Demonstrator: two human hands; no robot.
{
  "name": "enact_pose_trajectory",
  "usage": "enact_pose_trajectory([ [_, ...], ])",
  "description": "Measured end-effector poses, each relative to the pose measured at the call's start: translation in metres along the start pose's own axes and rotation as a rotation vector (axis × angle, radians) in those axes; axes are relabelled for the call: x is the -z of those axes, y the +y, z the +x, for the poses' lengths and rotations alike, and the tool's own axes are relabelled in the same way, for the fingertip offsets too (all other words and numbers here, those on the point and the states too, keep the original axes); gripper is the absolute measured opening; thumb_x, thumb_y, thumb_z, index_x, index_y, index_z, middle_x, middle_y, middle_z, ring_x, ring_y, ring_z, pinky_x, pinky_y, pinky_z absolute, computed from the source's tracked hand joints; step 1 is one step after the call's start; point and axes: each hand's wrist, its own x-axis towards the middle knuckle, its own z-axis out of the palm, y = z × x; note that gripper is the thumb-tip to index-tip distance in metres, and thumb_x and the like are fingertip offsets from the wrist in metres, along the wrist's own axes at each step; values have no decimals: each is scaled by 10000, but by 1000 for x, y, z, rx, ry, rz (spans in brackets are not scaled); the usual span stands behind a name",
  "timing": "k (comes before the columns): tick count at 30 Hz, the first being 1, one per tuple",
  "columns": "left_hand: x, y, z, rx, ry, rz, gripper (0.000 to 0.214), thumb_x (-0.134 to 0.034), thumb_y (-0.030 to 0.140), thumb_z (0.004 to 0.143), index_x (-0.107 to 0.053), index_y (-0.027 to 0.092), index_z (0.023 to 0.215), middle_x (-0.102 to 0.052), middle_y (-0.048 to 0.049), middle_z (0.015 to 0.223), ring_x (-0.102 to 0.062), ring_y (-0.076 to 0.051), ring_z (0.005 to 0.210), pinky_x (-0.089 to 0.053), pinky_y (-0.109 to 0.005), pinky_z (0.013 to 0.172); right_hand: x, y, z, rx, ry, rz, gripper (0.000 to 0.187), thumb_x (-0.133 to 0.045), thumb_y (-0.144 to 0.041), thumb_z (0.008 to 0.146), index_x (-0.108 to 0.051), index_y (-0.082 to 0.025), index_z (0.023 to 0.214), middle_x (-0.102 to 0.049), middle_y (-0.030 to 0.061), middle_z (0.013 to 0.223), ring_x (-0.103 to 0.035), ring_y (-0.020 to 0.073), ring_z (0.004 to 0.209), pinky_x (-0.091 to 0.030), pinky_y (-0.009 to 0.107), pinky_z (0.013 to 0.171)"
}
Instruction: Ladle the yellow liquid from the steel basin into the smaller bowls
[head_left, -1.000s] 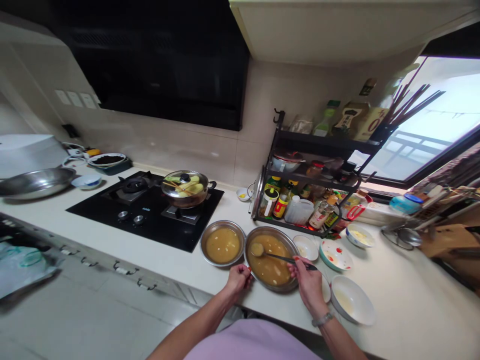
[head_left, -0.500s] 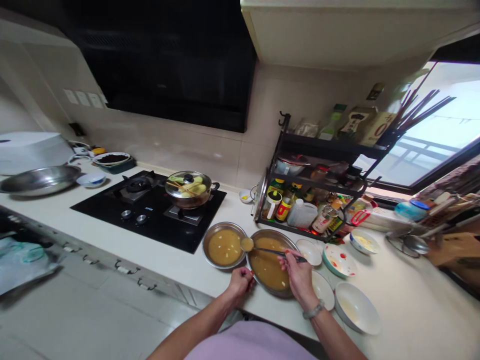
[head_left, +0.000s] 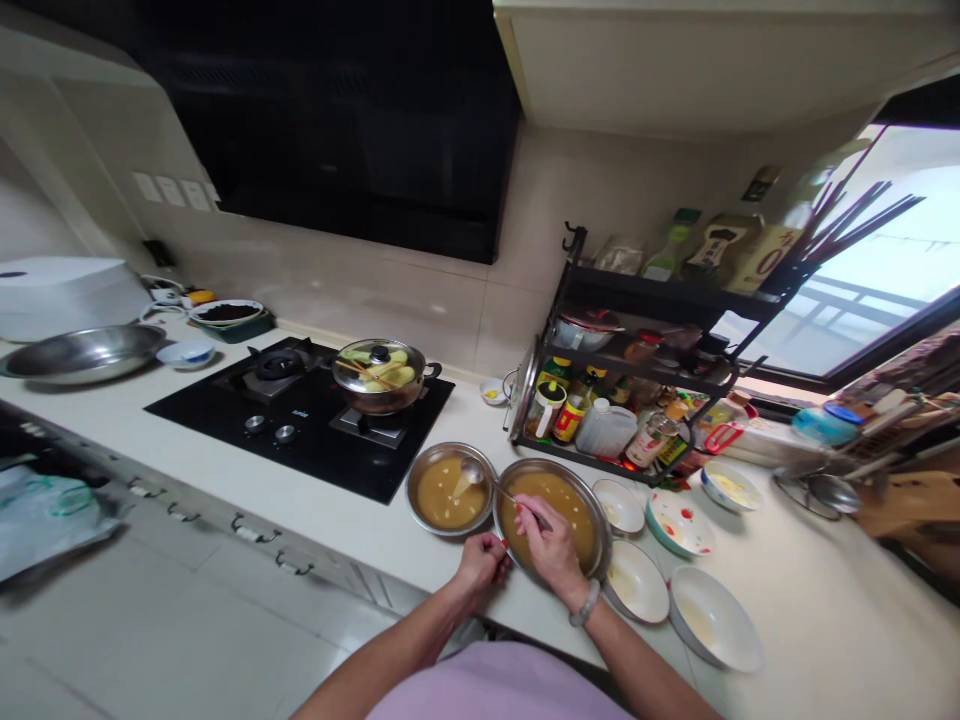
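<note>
My right hand (head_left: 551, 540) is closed round the handle of a metal ladle (head_left: 472, 469), over the larger metal bowl (head_left: 604, 530). The ladle's cup is tipped above the smaller metal bowl (head_left: 412, 500), and brownish liquid runs from it. Both bowls stand side by side with the same brownish liquid and pale bits in them. My left hand (head_left: 482, 562) is closed at the near left rim of the larger bowl, its fingertips at the edge.
A lidded glass-top pot (head_left: 382, 385) with green and yellow pieces stands on the black gas hob (head_left: 300, 440). White bowls (head_left: 637, 585) and patterned bowls (head_left: 679, 525) sit right of the metal bowls. Behind rises a black rack (head_left: 645, 365) of bottles.
My right hand has moved left with the ladle. Its cup went from level between the bowls to tipped over the smaller bowl, spilling liquid there. My left hand stays put.
</note>
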Motion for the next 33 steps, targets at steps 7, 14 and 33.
enact_pose_trajectory([
  [7, -1, -1, -1, 0, 7, 4, 378, -677, 481, 550, -450, 179, 535, -504, 25, 448, -390, -56, 351, -271, -206, 381, 26, 18, -15, -1, 124, -74, 271, -472, -346, 873, -646, -181, 999, -648, 61, 800, -589, 128, 586, -527, 259, 575],
  [14, -1, 0, -2, -5, 4, 11, 393, -682, 493, 533, -436, 186, 529, -492, 30, 438, -390, -58, 354, -286, -210, 387, 57, 37, -39, -190, 276, -81, 350, -488, -435, 849, -626, -148, 993, -642, 38, 661, -591, 135, 533, -517, 257, 539],
  [33, 0, 1, -3, -21, -15, 28, 398, -692, 491, 516, -435, 186, 530, -489, 32, 453, -389, -58, 379, -296, -208, 390, 92, 43, -74, -296, 307, -89, 339, -582, -455, 758, -664, -165, 913, -688, 79, 734, -610, 172, 516, -532, 301, 504],
])
